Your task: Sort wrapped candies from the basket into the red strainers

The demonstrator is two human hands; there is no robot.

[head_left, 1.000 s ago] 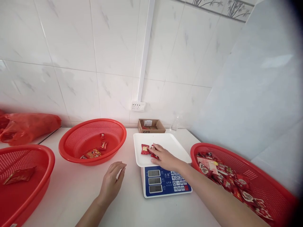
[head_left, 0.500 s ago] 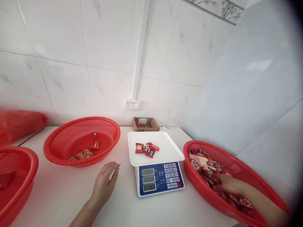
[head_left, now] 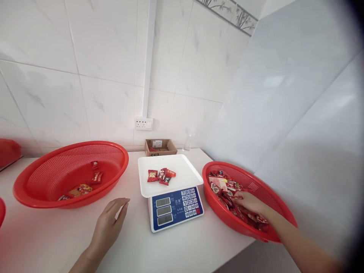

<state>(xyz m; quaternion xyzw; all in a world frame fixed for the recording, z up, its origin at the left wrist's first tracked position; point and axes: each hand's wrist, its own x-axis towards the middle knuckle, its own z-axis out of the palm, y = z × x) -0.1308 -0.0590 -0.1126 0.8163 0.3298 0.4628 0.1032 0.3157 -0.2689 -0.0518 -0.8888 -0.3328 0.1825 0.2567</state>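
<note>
My right hand (head_left: 249, 203) reaches into the red basket (head_left: 265, 189) at the right, its fingers curled down into the pile of red candy packets (head_left: 224, 187); what they grip is hidden. My left hand (head_left: 109, 223) lies flat on the white table (head_left: 51, 235), fingers stretched, holding nothing, just left of the scale (head_left: 176, 209). The scale's white tray (head_left: 184, 167) carries a few red candy packets (head_left: 161, 175) near its middle.
A second red basket (head_left: 51, 167) at the left holds a few packets (head_left: 96, 177). A small cardboard box (head_left: 160, 146) and a clear bottle (head_left: 189, 142) stand by the tiled wall under a socket (head_left: 143, 123). The table's edge runs just below the right basket.
My right hand left the scale tray, where the packets stay, and went into the right basket. The view has swung right. My left hand has stayed put on the table.
</note>
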